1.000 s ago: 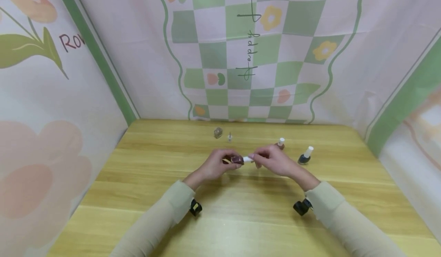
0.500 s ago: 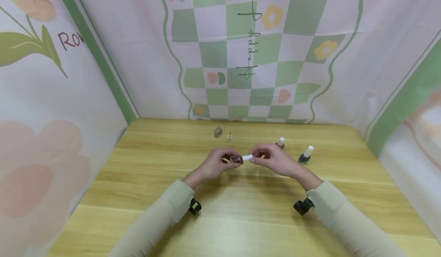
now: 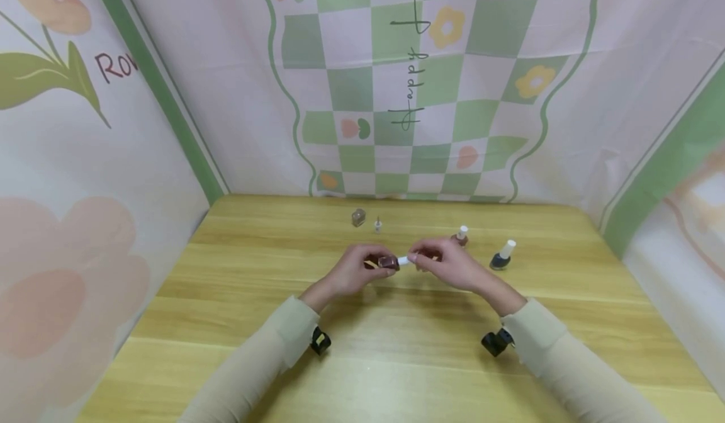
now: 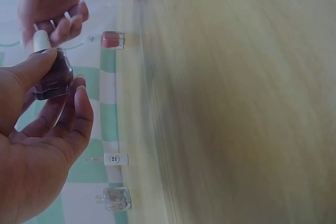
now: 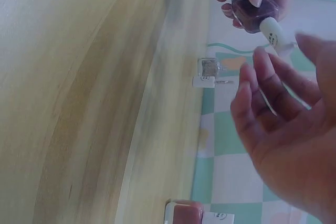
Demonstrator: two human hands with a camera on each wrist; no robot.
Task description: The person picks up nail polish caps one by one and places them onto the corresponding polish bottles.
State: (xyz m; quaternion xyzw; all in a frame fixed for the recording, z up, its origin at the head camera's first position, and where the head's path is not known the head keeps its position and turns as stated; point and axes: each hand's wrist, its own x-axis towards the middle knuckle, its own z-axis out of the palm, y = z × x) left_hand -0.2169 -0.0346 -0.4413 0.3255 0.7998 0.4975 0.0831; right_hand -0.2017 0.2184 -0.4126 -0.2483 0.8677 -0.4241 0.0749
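My left hand (image 3: 354, 269) holds a dark purple nail polish bottle (image 3: 389, 262) by its glass body, thumb on one side and fingers on the other. The bottle lies tilted, its white cap (image 5: 274, 34) pointing at my right hand (image 3: 447, 262). The thumb and fingertips of that hand are about the cap's end and pinch it in the head view. In the left wrist view the dark bottle (image 4: 54, 77) shows under the left thumb, with the right hand (image 4: 52, 6) beyond it. The cap is on the bottle.
At the back stand an uncapped clear glittery bottle (image 3: 359, 217) and its white brush cap (image 3: 377, 225), brush upward. Behind my right hand is a reddish-brown polish bottle (image 3: 460, 236); a dark blue one (image 3: 501, 259) stands farther right. A patterned cloth (image 3: 391, 83) hangs behind the table (image 3: 368, 360).
My right fingers spread apart around the cap half a second ago and have now drawn together at its end. My left hand and the bottle have stayed nearly still.
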